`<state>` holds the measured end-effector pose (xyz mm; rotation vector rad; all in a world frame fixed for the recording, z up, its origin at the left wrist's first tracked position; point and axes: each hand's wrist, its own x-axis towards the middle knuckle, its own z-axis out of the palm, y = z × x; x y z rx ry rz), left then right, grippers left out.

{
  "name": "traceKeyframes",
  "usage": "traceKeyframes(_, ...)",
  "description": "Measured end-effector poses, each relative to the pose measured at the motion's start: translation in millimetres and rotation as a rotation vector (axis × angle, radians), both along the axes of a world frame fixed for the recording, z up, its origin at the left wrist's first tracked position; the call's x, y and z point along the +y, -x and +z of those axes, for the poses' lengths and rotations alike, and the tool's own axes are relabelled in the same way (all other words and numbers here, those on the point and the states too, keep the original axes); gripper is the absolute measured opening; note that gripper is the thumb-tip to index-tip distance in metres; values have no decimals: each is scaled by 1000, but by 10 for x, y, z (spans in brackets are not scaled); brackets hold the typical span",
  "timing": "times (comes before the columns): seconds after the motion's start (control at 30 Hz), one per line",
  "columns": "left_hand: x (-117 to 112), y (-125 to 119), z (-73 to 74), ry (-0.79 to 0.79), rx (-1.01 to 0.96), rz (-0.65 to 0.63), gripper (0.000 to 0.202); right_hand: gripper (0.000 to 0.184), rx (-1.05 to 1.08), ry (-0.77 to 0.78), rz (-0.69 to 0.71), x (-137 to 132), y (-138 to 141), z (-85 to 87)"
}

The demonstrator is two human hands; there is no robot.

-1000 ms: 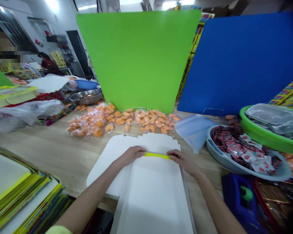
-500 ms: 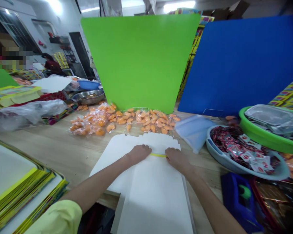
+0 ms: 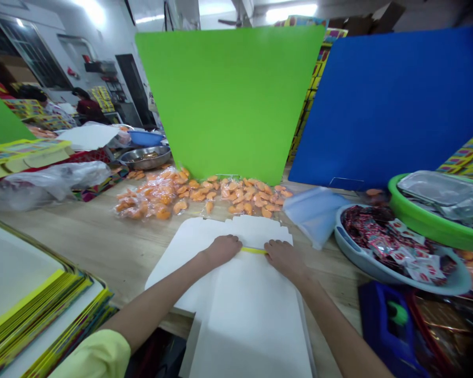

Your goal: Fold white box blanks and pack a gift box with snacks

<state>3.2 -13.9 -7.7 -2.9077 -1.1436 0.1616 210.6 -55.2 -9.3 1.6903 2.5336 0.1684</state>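
Note:
A flat white cardboard box blank (image 3: 252, 310) lies on the wooden table in front of me, its near part hanging past the table edge. Both hands press down on a fold line where a thin yellow strip (image 3: 254, 250) shows. My left hand (image 3: 222, 248) lies on the fold's left end, fingers curled down against the card. My right hand (image 3: 283, 255) rests on the right end in the same way. The hands are a short gap apart.
Wrapped orange sweets (image 3: 205, 195) lie scattered behind the blank, before a green board (image 3: 230, 100) and a blue board (image 3: 394, 100). A grey basin of red packets (image 3: 390, 244), a green basin (image 3: 429, 220) and a blue tape dispenser (image 3: 390, 320) sit right. Stacked printed sheets (image 3: 35, 304) lie left.
My hands have slid toward each other along the fold, so less of the yellow strip shows. The flap is pressed flatter.

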Motion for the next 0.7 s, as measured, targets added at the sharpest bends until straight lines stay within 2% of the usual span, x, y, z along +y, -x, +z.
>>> traceKeyframes(0.2, -23, -58, -124, 33, -18, 32, 23, 16, 6, 8, -6, 10, 99, -59)
traceKeyframes(0.3, -32, -110, -130, 60, -42, 82, 20, 20, 21, -21, -50, 2, 162, -92)
traceKeyframes(0.4, -42, -105, -27, 92, -81, 163, 18, 20, 44, -43, -92, -14, 117, -45)
traceKeyframes(0.5, -164, 68, 141, 80, -135, 343, 27, 22, 144, -93, -196, -136, -99, -24)
traceKeyframes(0.57, -365, 257, 212, 64, -150, 504, 34, 27, 314, -117, -346, -303, -295, -129)
traceKeyframes(0.63, -639, 422, 205, 115, -147, 621, 35, 28, 453, 27, -429, -488, -464, -352)
traceKeyframes(0.7, -907, 504, 140, 259, -178, 649, 38, 26, 559, 142, -441, -625, -549, -610)
